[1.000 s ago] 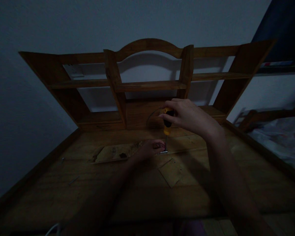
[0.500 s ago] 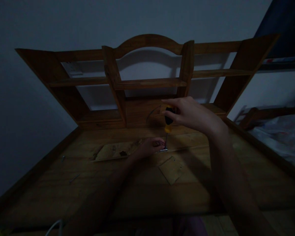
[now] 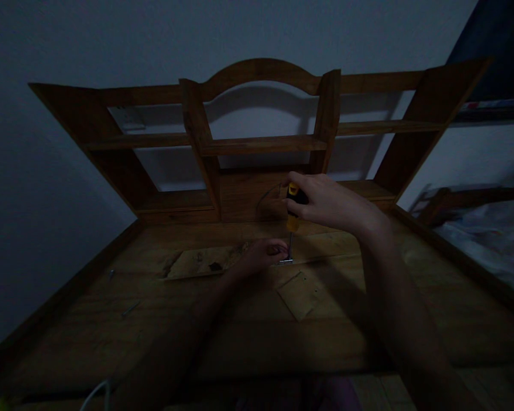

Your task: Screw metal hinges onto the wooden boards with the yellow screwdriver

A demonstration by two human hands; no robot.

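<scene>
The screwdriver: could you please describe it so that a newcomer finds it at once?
Find the wooden shelf unit with the arched top, standing behind the wooden surface. In front of its middle, the screwdriver points down, nearly upright, its handle in the right hand. Its yellow-and-black handle sets it apart from the small metal pieces lying at the left.

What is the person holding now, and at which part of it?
The right hand grips a yellow-and-black screwdriver by its handle. What the left hand pinches cannot be told.
</scene>
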